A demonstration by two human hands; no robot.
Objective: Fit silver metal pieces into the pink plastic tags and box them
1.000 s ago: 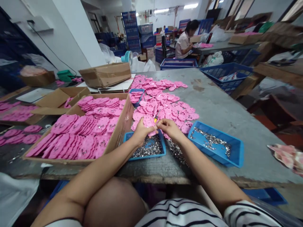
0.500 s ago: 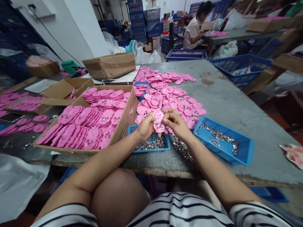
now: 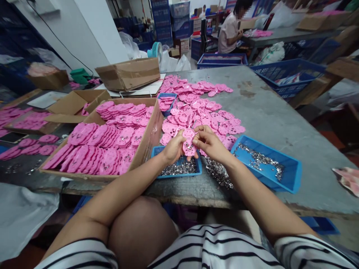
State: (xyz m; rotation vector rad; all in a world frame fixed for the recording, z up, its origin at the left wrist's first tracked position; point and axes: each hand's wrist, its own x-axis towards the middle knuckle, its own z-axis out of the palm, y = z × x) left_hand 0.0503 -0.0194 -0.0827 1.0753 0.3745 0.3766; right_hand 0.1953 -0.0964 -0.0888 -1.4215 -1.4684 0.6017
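Left hand (image 3: 173, 147): fingers curled, gripping the left edge of a pink disc (image 3: 189, 145).
Right hand (image 3: 211, 144): fingertips pinched on the same disc's right edge.
Disc: held off the grey table (image 3: 269, 123) between both hands.
6 o'clock: small blue tray (image 3: 179, 176) of metal bits.
5 o'clock: loose metal heap (image 3: 219, 175).
3 o'clock: larger blue tray (image 3: 288, 173).
12 o'clock: spread pile of pink discs (image 3: 203, 112).
9 o'clock: cardboard box (image 3: 148, 144) packed with pink discs.
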